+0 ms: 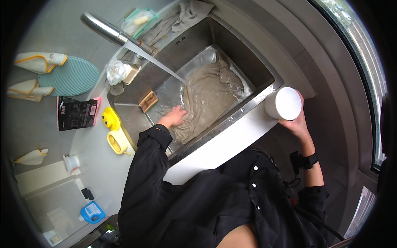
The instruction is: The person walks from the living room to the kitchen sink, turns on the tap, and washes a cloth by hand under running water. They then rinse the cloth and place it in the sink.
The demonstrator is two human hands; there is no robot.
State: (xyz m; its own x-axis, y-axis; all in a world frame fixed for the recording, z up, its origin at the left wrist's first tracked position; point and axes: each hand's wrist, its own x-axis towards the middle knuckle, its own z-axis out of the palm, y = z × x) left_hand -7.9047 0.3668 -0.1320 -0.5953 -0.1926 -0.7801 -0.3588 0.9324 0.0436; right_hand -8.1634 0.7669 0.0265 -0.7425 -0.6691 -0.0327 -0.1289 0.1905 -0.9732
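A soaked grey-brown garment (pixel 211 90) with a button or two lies spread in the steel sink (pixel 133 122). My left hand (pixel 173 117) touches the garment's near left part; whether the fingers pinch the fabric is unclear. Water streams from the chrome faucet (pixel 105 29) onto the cloth. At the sink's right corner, beyond the white counter edge, my right hand (pixel 296 124) grips a white cup-shaped container (pixel 283 104). A wooden-looking block or brush (pixel 148 101) rests in the sink left of the garment.
A yellow duck-shaped item (pixel 110 118) and a yellow holder (pixel 117 142) stand left of the sink. Behind it are a green soap box (pixel 139 21) and grey cloths (pixel 186 17). A blue washboard (pixel 73 76) hangs on the wall; a blue detergent bottle (pixel 92 212) sits lower left.
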